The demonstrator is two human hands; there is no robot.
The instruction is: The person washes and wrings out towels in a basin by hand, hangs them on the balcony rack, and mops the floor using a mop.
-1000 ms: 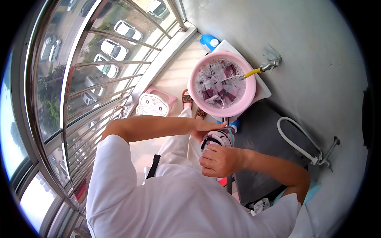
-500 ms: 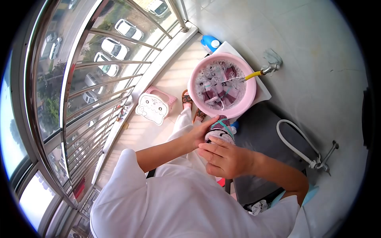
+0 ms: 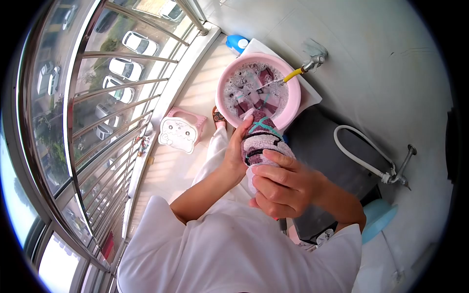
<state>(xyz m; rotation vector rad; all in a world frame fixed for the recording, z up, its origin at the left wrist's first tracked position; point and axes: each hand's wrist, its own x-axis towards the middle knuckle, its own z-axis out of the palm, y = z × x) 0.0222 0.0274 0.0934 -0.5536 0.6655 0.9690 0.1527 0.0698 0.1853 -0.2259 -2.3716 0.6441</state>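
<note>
Higher in view than half a second ago, the striped cloth (image 3: 266,141) now overlaps the near rim of the pink basin (image 3: 296,97), which holds foamy water (image 3: 235,80) and patterned fabric (image 3: 269,101). Left of the basin stands a pink-and-white stool (image 3: 178,135). The right hand (image 3: 288,185) has its grip closed on the cloth's lower part; the left hand (image 3: 237,149) holds its left side. A yellow nozzle (image 3: 293,74) runs water into the basin.

Pale floor (image 3: 197,86): pink-and-white cartoon-faced stool (image 3: 179,135) near railing-side edge, patterned slipper (image 3: 218,115) farther in; white stand (image 3: 309,96) carries round pink basin (image 3: 294,95), corners jutting out beneath.
</note>
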